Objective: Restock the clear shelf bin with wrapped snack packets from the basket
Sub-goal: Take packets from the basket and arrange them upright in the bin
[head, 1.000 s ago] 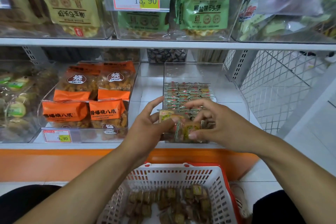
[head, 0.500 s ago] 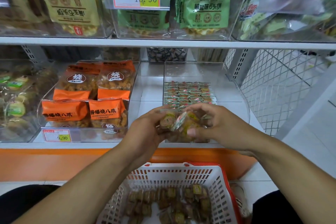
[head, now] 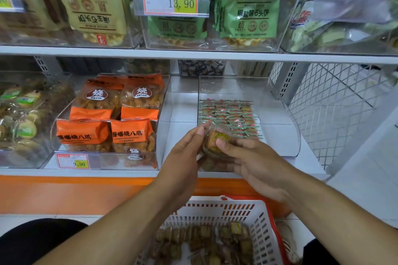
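Both hands, left hand [head: 185,153] and right hand [head: 247,157], pinch a snack packet [head: 216,141] at the clear bin [head: 280,114] front edge (light, crinkly, likely slippery; edges grip best).

We have drawn our hands closer together at the front of the clear bin [head: 277,101]. Our left hand [head: 183,157], a second ago spread with thumb raised, now closes its fingertips on the wrapped packet [head: 216,140]. Our right hand [head: 254,163] has slid lower, thumb pressed on the packet's face.
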### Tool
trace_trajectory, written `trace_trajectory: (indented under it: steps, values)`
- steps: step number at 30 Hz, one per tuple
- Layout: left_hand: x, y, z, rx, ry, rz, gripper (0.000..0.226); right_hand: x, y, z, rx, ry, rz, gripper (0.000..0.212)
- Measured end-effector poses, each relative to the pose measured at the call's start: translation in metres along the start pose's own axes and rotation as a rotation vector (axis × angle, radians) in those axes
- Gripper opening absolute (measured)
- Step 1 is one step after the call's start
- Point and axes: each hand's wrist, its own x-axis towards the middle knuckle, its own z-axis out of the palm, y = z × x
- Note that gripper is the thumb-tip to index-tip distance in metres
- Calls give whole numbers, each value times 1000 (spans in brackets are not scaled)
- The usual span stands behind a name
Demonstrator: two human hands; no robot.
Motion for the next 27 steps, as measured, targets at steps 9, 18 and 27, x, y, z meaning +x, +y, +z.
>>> trace_trajectory:
  steps: [9, 18, 27]
  values:
    - [-2, 5, -1, -71, 42, 38, 39, 2, 7, 6, 91, 29, 45, 44]
    - [-4, -1, 2, 143, 87, 79, 41, 6, 15, 13, -133, 256, -171, 22]
    - [-3, -9, -5, 445, 230, 197, 69, -10, 29, 31, -614, 175, -279, 60]
